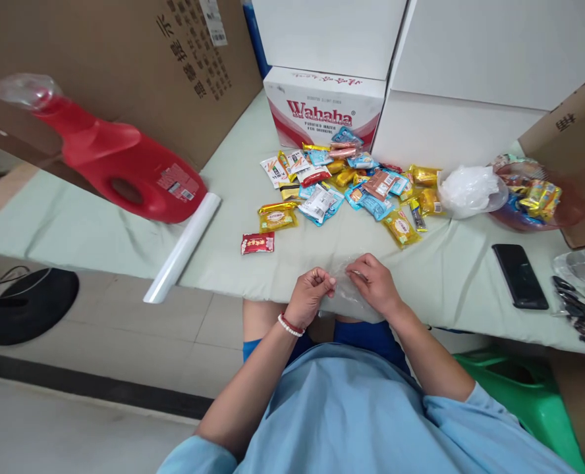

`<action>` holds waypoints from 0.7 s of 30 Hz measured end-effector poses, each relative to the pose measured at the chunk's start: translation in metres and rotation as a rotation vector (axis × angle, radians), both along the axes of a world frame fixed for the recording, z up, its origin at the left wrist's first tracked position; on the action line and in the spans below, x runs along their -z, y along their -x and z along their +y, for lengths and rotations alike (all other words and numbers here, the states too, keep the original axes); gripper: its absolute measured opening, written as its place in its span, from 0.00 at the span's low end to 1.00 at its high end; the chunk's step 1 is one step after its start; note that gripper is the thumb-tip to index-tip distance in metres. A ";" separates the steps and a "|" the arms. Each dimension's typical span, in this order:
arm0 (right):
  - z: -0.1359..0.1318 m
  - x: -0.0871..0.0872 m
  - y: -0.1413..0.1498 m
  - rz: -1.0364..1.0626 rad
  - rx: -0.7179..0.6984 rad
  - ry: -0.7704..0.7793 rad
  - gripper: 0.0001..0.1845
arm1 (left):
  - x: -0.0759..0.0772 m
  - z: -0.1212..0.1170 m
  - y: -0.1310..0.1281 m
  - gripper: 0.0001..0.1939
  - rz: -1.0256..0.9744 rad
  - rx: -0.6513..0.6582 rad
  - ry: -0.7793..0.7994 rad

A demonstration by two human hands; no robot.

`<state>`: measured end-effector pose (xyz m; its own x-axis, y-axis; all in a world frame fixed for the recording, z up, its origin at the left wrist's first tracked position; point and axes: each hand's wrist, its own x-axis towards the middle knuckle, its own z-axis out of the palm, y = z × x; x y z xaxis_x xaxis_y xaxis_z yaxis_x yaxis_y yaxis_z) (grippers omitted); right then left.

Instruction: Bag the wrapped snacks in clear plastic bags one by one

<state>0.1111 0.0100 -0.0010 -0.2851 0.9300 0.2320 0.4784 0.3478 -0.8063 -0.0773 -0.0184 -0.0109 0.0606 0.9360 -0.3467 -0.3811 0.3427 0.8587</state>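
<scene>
Between my two hands, at the table's front edge, is a clear plastic bag [348, 289], thin and hard to make out. My left hand [313, 293] pinches its left side, and a beaded bracelet circles that wrist. On the other side my right hand [373, 283] grips the bag with bent fingers. Just beyond lies a loose pile of wrapped snacks [317, 203] in yellow, blue, white and red. A small red packet [257, 243] rests apart from the pile, nearer to my left hand. A yellow snack packet [401, 228] lies beyond my right hand.
A red jug [139, 171] and a white roll [182, 249] are at the left. Behind the snacks stands a Wahaba-style printed carton [322, 112]. To the right are a white plastic bag [470, 189], a bowl of snacks [564, 214], a black phone [520, 276] and a green stool [529, 395].
</scene>
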 end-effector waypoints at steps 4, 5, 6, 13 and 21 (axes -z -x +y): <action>0.007 0.000 -0.004 0.095 0.018 0.084 0.08 | -0.001 -0.002 0.009 0.26 -0.072 -0.038 0.023; 0.006 -0.003 -0.006 0.118 0.030 0.109 0.09 | -0.001 -0.002 0.010 0.27 -0.086 -0.050 0.026; 0.004 -0.007 -0.007 0.136 0.027 0.130 0.10 | -0.001 -0.002 0.011 0.27 -0.097 -0.059 0.027; -0.015 -0.022 -0.002 0.006 -0.268 0.106 0.14 | 0.001 0.003 0.005 0.28 -0.134 -0.062 0.036; -0.011 -0.015 -0.008 0.128 -0.136 0.237 0.13 | -0.003 0.006 0.007 0.34 -0.172 -0.031 0.133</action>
<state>0.1194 -0.0014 0.0144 -0.3934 0.9177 0.0547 0.3299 0.1965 -0.9233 -0.0843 -0.0127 -0.0078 0.1010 0.8851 -0.4544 -0.5304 0.4343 0.7281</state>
